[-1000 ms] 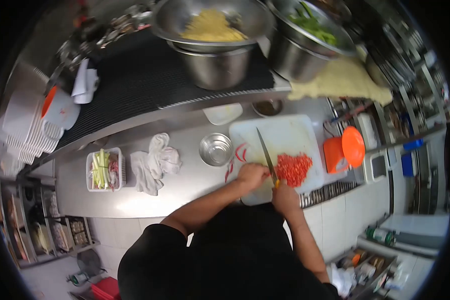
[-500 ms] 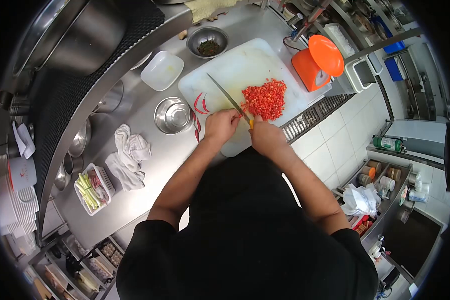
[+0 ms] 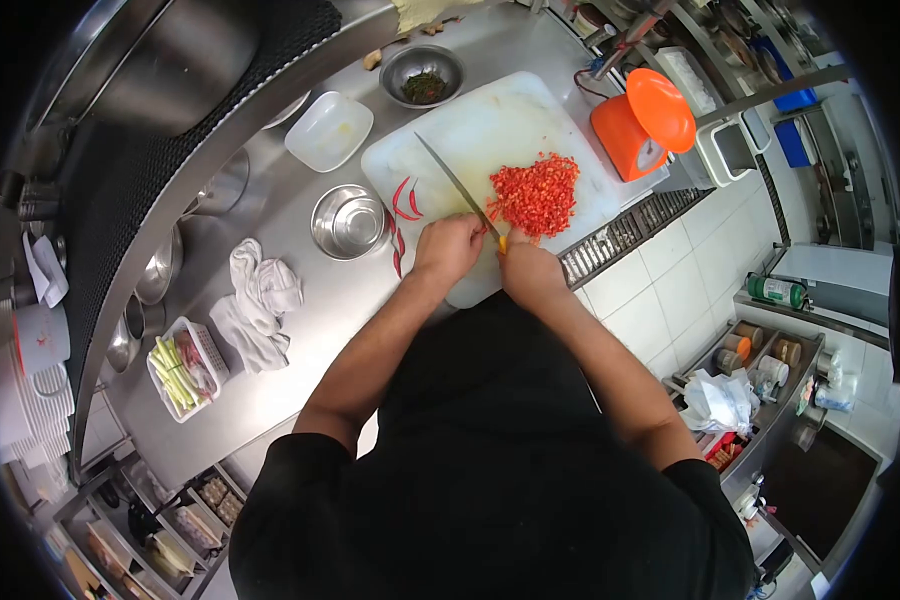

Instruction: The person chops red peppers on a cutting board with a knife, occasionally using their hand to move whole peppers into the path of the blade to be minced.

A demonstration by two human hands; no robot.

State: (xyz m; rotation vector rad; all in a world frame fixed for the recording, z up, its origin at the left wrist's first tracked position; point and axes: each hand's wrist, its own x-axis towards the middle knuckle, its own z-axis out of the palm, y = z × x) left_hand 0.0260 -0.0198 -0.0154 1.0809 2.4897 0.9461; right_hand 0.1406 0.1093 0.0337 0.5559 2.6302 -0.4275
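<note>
In my right hand (image 3: pixel 533 270) is the yellow handle of a long kitchen knife (image 3: pixel 454 180), its blade pointing away to the upper left over the white cutting board (image 3: pixel 460 125). My left hand (image 3: pixel 450 246) is closed close beside the blade, with a bit of red chili at its fingertips, mostly hidden. To the right of the blade lies a pile of chopped red chili (image 3: pixel 535 195). Several whole red chilies (image 3: pixel 400 198) rest along the board's left edge and on the counter beside it.
Left of the board stand a steel bowl (image 3: pixel 350 222) and a white dish (image 3: pixel 330 132). Behind it is a bowl with dark green bits (image 3: pixel 423 76). An orange scale (image 3: pixel 625 135) is at the right. A towel (image 3: pixel 260 300) and a vegetable basket (image 3: pixel 187 370) lie further left.
The view has shifted slightly, so the counter things sit a little higher in the picture. Both hands stay close together at the knife, with only a small movement.
</note>
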